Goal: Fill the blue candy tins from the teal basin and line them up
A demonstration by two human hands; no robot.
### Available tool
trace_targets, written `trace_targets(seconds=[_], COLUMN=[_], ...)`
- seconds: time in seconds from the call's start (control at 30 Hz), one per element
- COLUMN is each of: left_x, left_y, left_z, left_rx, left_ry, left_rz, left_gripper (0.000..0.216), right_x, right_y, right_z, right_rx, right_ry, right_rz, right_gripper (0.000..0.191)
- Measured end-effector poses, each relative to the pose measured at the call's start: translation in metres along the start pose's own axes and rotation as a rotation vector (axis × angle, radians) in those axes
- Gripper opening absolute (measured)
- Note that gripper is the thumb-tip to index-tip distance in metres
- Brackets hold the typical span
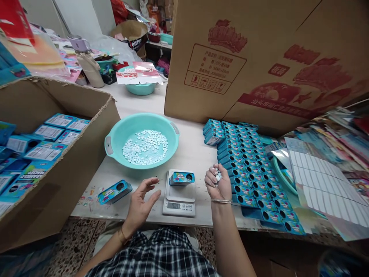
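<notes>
My right hand (220,184) is curled around a small heap of pale blue-white candies (218,176), to the right of the scale. Fingers apart and with nothing in it, my left hand (143,202) hovers left of the white digital scale (180,211). One blue candy box (181,178) with a round dark hole lies on the scale's plate; the display seems to read about 150. Another blue box (115,192) rests on the table beside my left hand. Behind stands a turquoise basin (141,119) with many loose candies (144,148) in its bottom.
Rows of blue boxes (250,165) stand at right, close to my right hand. An open carton (83,154) with more boxes fills the left side. A large printed carton (259,57) blocks the back right. Sticker sheets (325,184) overhang the right side.
</notes>
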State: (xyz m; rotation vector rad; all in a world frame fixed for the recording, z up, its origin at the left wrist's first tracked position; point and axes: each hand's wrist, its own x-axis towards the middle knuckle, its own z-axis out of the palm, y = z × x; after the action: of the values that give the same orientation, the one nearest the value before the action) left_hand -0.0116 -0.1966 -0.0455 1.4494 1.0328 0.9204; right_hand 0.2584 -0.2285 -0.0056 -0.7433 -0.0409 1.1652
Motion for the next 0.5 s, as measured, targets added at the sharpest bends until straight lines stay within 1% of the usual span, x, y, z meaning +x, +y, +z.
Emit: trace_targets(seconds=[0.1, 0.23, 0.33, 0.5], left_x=[0.003, 0.010, 0.016, 0.028], left_y=[0.002, 0.005, 0.005, 0.004], left_z=[0.003, 0.009, 0.018, 0.034], left_rx=[0.062, 0.098, 0.103, 0.157], left_ry=[-0.039, -0.074, -0.092, -0.103], left_rz=[0.049, 0.069, 0.088, 0.185], left_gripper=[0.034, 0.033, 0.035, 0.057], right_x=[-0.002, -0.003, 0.000, 0.009], right_y=[0.005, 0.014, 0.022, 0.037], right_z=[0.010, 0.024, 0.036, 0.049], right_rx=[-0.114, -0.268, -0.241, -0.105], right_ry=[0.000, -0.014, 0.014, 0.103], right_rz=[0.001, 0.005, -0.065, -0.166], right_gripper=[0.013, 0.018, 0.021, 0.020])
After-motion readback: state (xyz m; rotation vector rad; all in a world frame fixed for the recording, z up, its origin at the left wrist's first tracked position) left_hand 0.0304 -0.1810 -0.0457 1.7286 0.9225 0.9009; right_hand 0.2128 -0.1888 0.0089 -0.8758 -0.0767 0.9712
